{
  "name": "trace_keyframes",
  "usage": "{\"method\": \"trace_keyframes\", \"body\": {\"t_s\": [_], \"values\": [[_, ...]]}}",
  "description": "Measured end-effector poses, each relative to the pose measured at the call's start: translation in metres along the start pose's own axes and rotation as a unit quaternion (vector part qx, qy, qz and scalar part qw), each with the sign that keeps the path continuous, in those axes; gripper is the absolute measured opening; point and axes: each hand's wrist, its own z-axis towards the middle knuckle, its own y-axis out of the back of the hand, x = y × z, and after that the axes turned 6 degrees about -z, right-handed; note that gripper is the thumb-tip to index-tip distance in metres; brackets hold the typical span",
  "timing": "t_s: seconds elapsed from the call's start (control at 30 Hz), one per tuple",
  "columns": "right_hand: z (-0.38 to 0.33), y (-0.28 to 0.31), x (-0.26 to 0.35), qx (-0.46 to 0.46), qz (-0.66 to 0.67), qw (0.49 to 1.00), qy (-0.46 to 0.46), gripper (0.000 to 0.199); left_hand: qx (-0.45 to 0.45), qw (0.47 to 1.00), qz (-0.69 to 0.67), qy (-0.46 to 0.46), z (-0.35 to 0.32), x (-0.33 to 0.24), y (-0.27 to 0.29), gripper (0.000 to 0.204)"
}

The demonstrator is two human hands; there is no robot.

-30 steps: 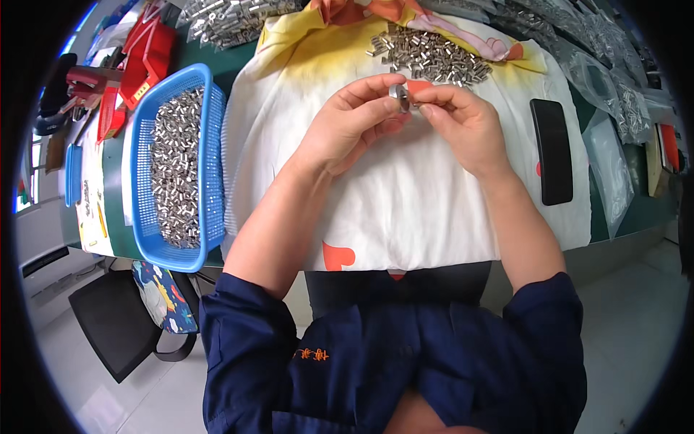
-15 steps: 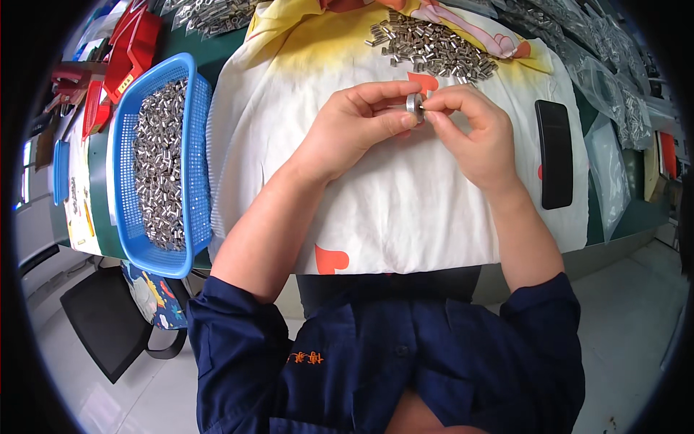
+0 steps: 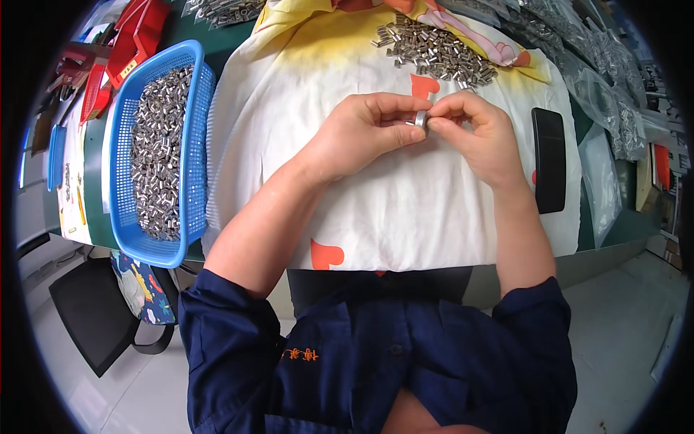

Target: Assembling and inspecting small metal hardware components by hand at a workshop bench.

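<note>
Round metal piece (image 3: 420, 118) was clamped in the left grip (image 3: 358, 136); the right grip (image 3: 478, 136) was placed just beside, its clamping impossible to tell. Fine two-handed handling seemed in hand; for the next move, steadiness was probably required.

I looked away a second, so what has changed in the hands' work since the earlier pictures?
The left hand and right hand have shifted toward the blue shirt, baring more of the red printed heart. The held round metal piece has turned more edge-on. Nothing was visibly grasped or released. The blue basket, metal pile and black phone stayed put.
</note>
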Motion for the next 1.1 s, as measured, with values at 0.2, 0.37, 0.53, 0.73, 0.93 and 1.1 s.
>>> {"method": "trace_keyframes", "body": {"t_s": [0.2,0.37,0.53,0.73,0.93,1.1], "values": [[0.017,0.009,-0.026,-0.119,-0.019,0.992,-0.027,0.014,0.034,0.998,0.043,0.014,-0.004,0.001,-0.004,0.034],[0.025,-0.009,-0.033,-0.186,-0.405,0.889,0.102,0.021,0.067,0.994,0.079,0.021,-0.005,0.000,-0.007,0.032],[0.026,-0.012,-0.030,-0.197,-0.418,0.880,0.110,0.012,0.076,0.994,0.072,0.010,-0.005,0.001,-0.005,0.033],[0.019,-0.008,-0.025,-0.163,-0.437,0.880,0.092,0.010,0.016,1.000,-0.002,-0.010,0.000,0.003,0.001,0.034],[0.005,-0.005,-0.014,-0.092,0.015,0.996,0.002,0.011,-0.029,0.996,-0.073,-0.030,0.001,0.001,0.002,0.036],[0.004,-0.006,-0.010,-0.037,0.021,0.998,0.043,0.010,-0.037,0.997,-0.039,-0.052,0.001,0.003,0.000,0.037]]}}
